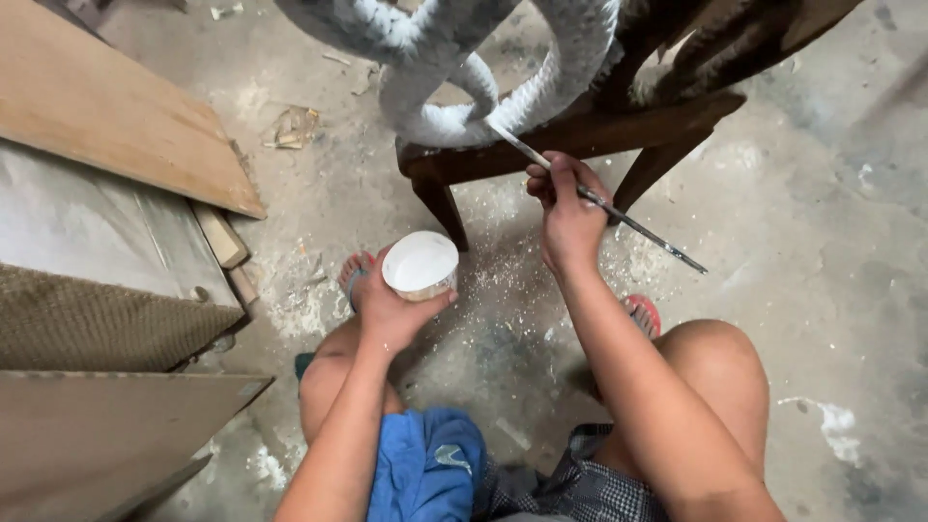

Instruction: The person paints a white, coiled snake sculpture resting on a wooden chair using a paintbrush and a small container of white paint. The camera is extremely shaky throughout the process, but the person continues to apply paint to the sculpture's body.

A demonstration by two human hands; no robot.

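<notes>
Painting a carved white figure on a dusty concrete floor

The right hand [570, 217] pinches a thin brush [594, 198], tip touching the carved white figure [454, 121] on a wooden stool [580, 135]; the left hand [391, 309] grips a white paint cup [420, 264] above the floor [822, 242].

A small round cup [420, 265] brimming with white paint sits upright low at centre, while a thin paint-smeared brush [596, 199] slants against the white coiled carving [454, 68].
</notes>
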